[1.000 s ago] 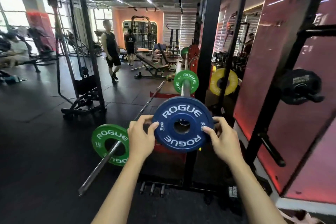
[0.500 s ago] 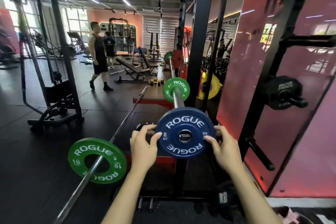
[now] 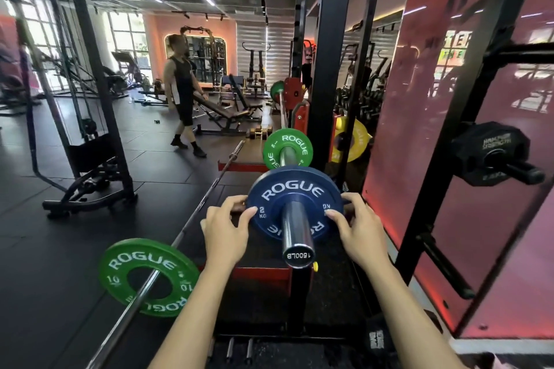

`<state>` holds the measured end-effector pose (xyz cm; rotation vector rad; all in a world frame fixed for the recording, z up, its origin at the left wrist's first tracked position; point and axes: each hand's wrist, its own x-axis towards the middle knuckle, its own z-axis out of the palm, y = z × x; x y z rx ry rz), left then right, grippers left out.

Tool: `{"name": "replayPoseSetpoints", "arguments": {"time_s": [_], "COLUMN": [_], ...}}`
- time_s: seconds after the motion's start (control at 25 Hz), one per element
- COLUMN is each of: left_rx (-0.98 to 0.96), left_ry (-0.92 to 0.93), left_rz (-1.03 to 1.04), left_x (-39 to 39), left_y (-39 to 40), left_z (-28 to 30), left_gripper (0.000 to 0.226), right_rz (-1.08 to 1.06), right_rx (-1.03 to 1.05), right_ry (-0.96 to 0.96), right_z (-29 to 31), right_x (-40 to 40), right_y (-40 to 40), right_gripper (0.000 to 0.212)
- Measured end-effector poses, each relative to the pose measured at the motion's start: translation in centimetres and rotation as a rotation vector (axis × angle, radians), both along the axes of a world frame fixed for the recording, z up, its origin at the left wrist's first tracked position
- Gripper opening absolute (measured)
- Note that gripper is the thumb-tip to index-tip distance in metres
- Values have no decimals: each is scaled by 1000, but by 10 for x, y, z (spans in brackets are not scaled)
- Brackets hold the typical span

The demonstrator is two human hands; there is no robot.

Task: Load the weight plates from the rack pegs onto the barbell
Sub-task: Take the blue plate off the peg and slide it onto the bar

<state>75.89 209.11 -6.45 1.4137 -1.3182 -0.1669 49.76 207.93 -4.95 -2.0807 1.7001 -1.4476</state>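
At centre frame, I hold a round blue metal weight plate (image 3: 295,202) lettered ROGUE and 2 KG, my left hand (image 3: 223,232) gripping its left rim and my right hand (image 3: 358,229) its right rim, fingertips curled over the front face. That plate is threaded on the chrome sleeve of the barbell (image 3: 296,234), whose end cap, marked 1500LB, juts toward me past the plate. Farther along the same bar, above the blue disc, sits a green ROGUE plate (image 3: 287,148), with clear sleeve between the two. At lower left of the frame, a second steel bar (image 3: 156,275) runs diagonally over the dark rubber floor and carries a green ROGUE plate marked 10 (image 3: 148,277). Black uprights of the rack (image 3: 325,69) rise just behind my plate. At right, a black plate (image 3: 487,153) hangs on a peg against a red panel, and a yellow plate (image 3: 350,144) shows behind the upright. In the upper left background, a person in dark gym clothes (image 3: 181,93) stands near benches.
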Motion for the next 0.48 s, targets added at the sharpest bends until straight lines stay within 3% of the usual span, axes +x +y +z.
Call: {"name": "replayPoseSetpoints", "arguments": {"time_s": [0.48], "left_rx": [-6], "left_ry": [13], "left_rz": [145], "left_x": [0], "left_y": [-125], "left_z": [2], "left_gripper": [33], "right_rz": [-8], "right_rx": [-29], "right_ry": [7], "right_z": [4], "right_x": [3], "right_y": [-139], "right_gripper": [35]}}
